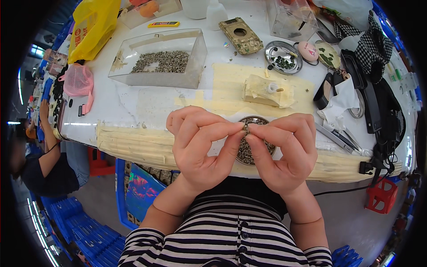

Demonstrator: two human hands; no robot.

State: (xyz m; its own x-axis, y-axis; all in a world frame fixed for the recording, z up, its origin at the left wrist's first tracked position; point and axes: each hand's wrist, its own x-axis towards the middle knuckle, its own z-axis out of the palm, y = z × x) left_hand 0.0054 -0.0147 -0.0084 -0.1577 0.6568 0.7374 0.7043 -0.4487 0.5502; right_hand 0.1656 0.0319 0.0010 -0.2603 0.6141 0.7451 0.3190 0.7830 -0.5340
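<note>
My left hand (198, 149) and my right hand (291, 149) meet fingertip to fingertip, each with thumb and forefinger pinched. Between them is a tiny grey-green part (246, 128), mostly covered by the fingers. Both hands are above a round tin (254, 117) filled with similar small pieces (246, 153), and they hide its two sides. Just beyond the tin sits a block wrapped in cream tape (261, 97), with a small translucent cup (272, 88) on top. A clear box (151, 80) farther left holds a heap of small grey-green pieces (167, 61).
At the back are a camouflage-coloured model hull (249, 41) and a round metal dish (291, 71) with dark green bits. Tweezers (336, 139) and a white tissue (338, 104) lie right. A yellow bag (91, 29) and pink mesh pouch (78, 84) lie left. Another person (51, 169) sits left.
</note>
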